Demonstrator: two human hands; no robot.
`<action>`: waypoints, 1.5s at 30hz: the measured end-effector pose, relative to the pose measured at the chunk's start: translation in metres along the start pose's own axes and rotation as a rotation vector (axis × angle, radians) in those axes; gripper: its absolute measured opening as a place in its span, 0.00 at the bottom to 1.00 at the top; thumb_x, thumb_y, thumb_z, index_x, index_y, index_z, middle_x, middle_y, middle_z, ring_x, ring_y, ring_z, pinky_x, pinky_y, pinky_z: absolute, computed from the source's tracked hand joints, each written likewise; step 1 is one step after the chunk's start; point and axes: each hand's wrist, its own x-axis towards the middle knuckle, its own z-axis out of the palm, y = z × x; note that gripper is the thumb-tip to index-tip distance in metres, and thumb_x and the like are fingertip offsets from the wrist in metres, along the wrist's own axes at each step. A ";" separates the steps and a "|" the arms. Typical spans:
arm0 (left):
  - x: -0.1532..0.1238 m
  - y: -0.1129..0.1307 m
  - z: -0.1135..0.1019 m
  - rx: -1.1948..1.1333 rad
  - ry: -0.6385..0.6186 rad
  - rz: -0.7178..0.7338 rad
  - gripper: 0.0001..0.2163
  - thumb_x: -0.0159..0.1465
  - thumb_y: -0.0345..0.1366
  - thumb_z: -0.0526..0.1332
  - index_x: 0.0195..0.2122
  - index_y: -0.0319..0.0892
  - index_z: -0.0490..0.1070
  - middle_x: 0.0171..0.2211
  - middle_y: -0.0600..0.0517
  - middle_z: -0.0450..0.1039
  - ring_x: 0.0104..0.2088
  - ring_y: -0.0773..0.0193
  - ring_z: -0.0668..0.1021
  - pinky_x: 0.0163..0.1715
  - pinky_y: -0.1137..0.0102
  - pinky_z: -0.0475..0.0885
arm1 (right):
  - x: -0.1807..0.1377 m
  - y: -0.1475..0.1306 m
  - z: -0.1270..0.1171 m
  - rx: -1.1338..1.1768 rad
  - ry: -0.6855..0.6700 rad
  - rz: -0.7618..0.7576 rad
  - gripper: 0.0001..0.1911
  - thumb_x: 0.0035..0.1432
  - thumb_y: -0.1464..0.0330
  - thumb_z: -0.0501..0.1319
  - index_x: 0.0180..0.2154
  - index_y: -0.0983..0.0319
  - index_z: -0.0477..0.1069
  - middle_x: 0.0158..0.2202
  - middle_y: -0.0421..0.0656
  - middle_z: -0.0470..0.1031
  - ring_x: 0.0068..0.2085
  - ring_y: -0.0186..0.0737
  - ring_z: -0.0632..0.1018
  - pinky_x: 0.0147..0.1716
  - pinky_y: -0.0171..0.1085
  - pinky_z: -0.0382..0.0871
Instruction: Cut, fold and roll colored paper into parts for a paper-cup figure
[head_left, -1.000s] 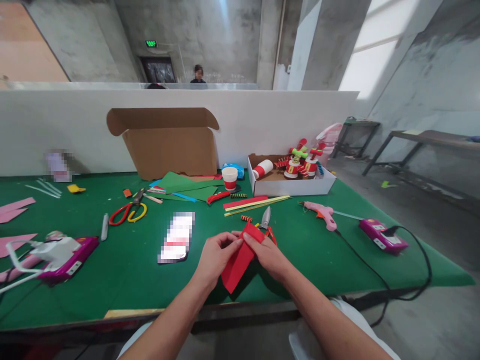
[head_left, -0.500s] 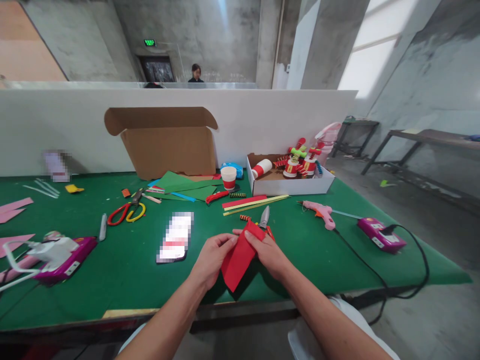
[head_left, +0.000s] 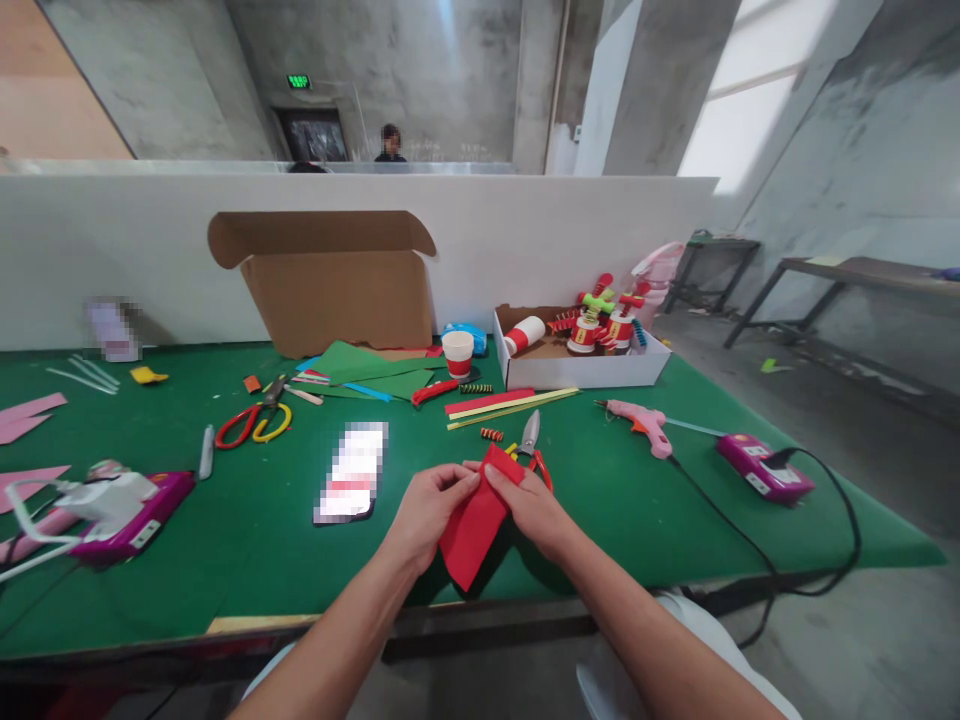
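A piece of red paper point(head_left: 474, 532) is pinched between my two hands, above the near edge of the green table. My left hand point(head_left: 433, 508) grips its left edge with thumb and fingers. On the upper right side, my right hand point(head_left: 534, 507) presses its thumb onto the sheet, its fingers behind it. The paper looks folded over. Just beyond my hands lie scissors point(head_left: 531, 434) with red and yellow handles, partly hidden by the paper. Beside them is a small red-and-gold coil point(head_left: 492, 435). A phone point(head_left: 351, 472) rests to the left of my left hand.
Paper strips point(head_left: 510, 405), a paper cup point(head_left: 458, 354) and green sheets point(head_left: 375, 371) lie farther back. A white box point(head_left: 583, 374) holds decorated cups. At right are a pink glue gun point(head_left: 643, 424) and a corded purple power strip point(head_left: 763, 468); more scissors point(head_left: 259, 418) lie left.
The red paper has shifted slightly left and down and its angle has changed a little. More of the coil and the scissors' handles shows. Both hands keep their hold.
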 end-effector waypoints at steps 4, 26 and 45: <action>-0.001 0.001 -0.001 -0.007 -0.025 -0.014 0.18 0.44 0.50 0.70 0.23 0.39 0.71 0.21 0.56 0.70 0.22 0.71 0.67 0.24 0.75 0.62 | 0.001 0.001 -0.001 -0.007 0.004 -0.012 0.27 0.49 0.48 0.64 0.42 0.62 0.78 0.34 0.44 0.79 0.35 0.40 0.77 0.42 0.40 0.69; 0.000 0.003 -0.004 -0.027 -0.070 -0.003 0.16 0.43 0.45 0.71 0.20 0.38 0.71 0.28 0.52 0.74 0.27 0.68 0.71 0.28 0.74 0.66 | 0.003 0.006 0.000 -0.033 0.005 -0.004 0.28 0.48 0.47 0.63 0.41 0.62 0.79 0.35 0.45 0.79 0.37 0.42 0.77 0.44 0.43 0.69; 0.002 0.001 -0.005 0.147 0.064 0.167 0.15 0.49 0.48 0.66 0.24 0.40 0.73 0.27 0.53 0.75 0.27 0.68 0.71 0.29 0.74 0.66 | 0.004 0.007 -0.002 -0.052 -0.007 -0.020 0.24 0.51 0.49 0.62 0.39 0.62 0.78 0.29 0.42 0.77 0.32 0.38 0.74 0.36 0.38 0.67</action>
